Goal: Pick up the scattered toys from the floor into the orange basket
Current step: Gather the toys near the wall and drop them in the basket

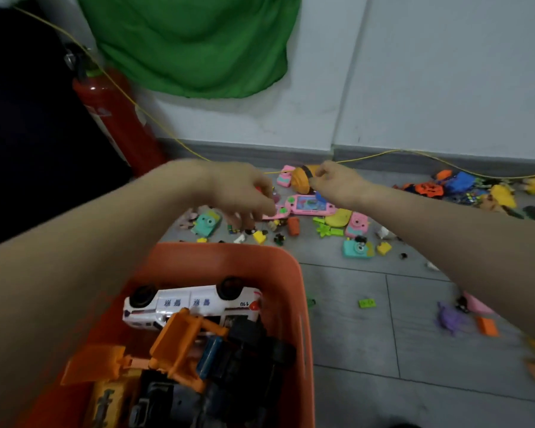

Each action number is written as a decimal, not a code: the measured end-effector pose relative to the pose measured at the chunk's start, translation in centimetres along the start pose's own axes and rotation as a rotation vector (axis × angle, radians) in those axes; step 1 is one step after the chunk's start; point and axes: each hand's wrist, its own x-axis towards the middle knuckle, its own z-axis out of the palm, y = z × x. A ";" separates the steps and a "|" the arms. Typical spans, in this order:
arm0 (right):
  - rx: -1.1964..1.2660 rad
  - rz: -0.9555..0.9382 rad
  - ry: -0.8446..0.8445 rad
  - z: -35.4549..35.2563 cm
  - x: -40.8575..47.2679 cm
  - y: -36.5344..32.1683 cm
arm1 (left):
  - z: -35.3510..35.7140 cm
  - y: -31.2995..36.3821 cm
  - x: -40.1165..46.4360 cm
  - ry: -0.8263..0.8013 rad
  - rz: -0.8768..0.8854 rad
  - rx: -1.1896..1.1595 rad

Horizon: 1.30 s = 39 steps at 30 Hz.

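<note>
Your right hand [337,183] pinches an orange round toy [303,180] above the floor [368,335]. Your left hand [244,193] reaches down with fingers curled over small pieces; whether it grips one, you cannot tell. Between your hands lies a pink handheld game [309,205]. Two teal toy cameras [206,223] lie below them. Nearest you, under your left forearm, the orange basket [294,273] holds a white police car [192,304] and an orange excavator [173,344]. A red fire extinguisher [118,118] stands beyond your left hand.
</note>
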 end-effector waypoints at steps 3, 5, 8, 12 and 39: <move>0.053 0.130 -0.040 -1.4 0.0 3.9 | 2.2 1.2 5.3 0.139 0.046 0.166; 0.001 0.224 -0.092 -1.1 0.2 7.1 | 4.3 1.9 8.2 0.072 0.006 0.233; -0.111 0.312 -0.199 -0.2 0.8 11.3 | 7.1 3.3 11.8 -0.009 -0.053 0.220; -0.191 0.260 -0.269 0.0 1.3 14.0 | 9.7 3.8 16.5 -0.002 -0.199 0.337; -0.566 -0.147 -0.066 7.5 2.0 20.1 | 12.3 -0.6 22.4 0.011 -0.187 0.820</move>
